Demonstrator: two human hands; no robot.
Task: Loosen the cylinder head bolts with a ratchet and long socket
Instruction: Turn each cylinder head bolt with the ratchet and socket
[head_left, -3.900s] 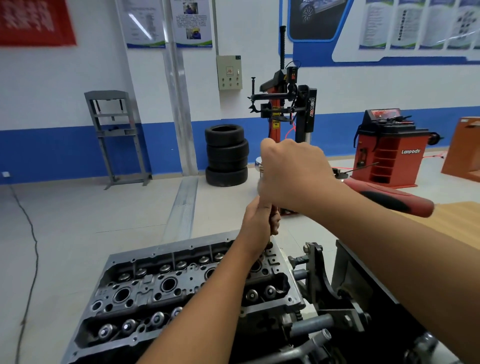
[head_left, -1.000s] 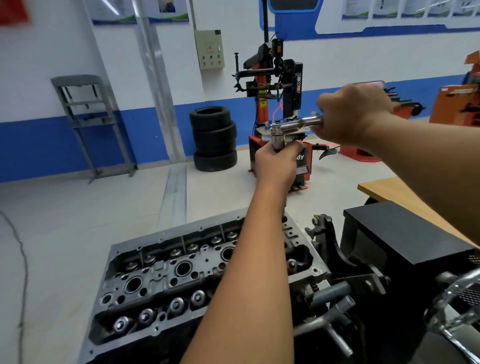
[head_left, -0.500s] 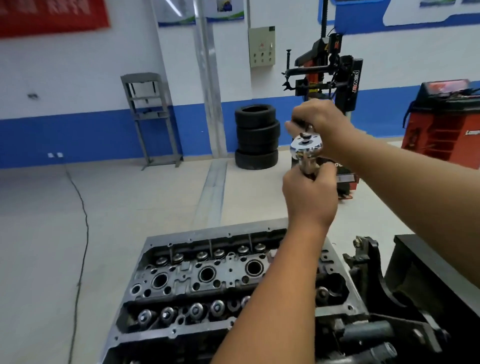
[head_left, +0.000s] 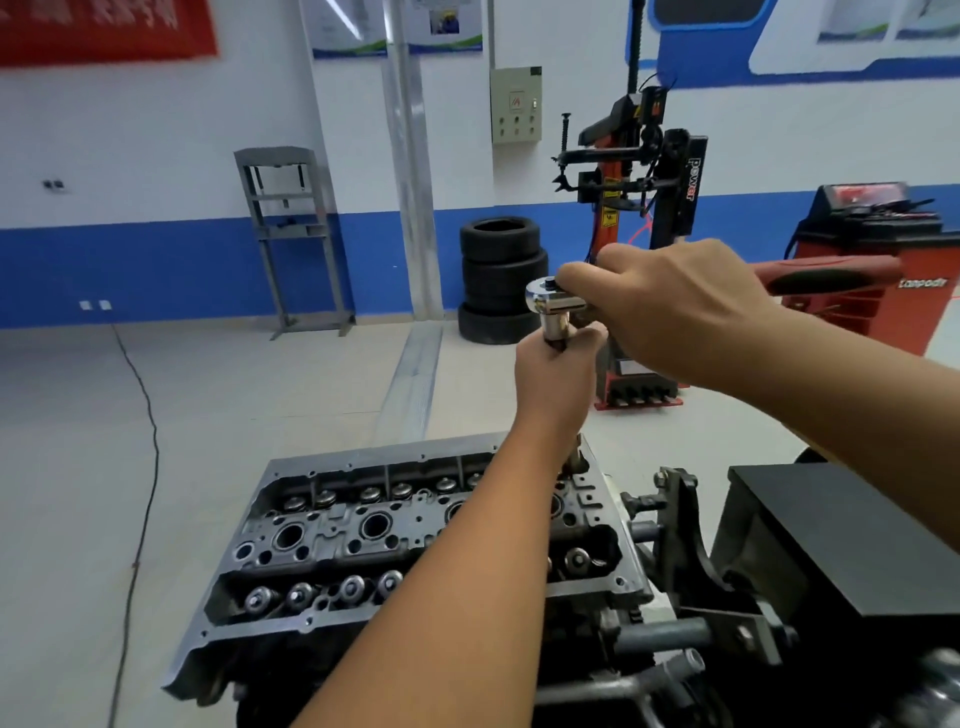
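- Workshop floor (head_left: 208, 415) behind; cylinder head (head_left: 363, 535) partly hidden by forearms.
- Left hand (head_left: 558, 374) wraps the long socket (head_left: 555, 325), mostly hidden.
- Right hand (head_left: 675, 306) grasps the ratchet (head_left: 545, 296); its red handle (head_left: 826, 273) is blurred.

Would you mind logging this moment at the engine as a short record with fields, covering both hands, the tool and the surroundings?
left hand: left hand grips the long socket just below the ratchet head
right hand: right hand holds the ratchet near its head; red handle sticks out to the right
socket position: upright over the far right end of the cylinder head; its lower end is hidden by the forearm
background: stacked tyres, tyre changer
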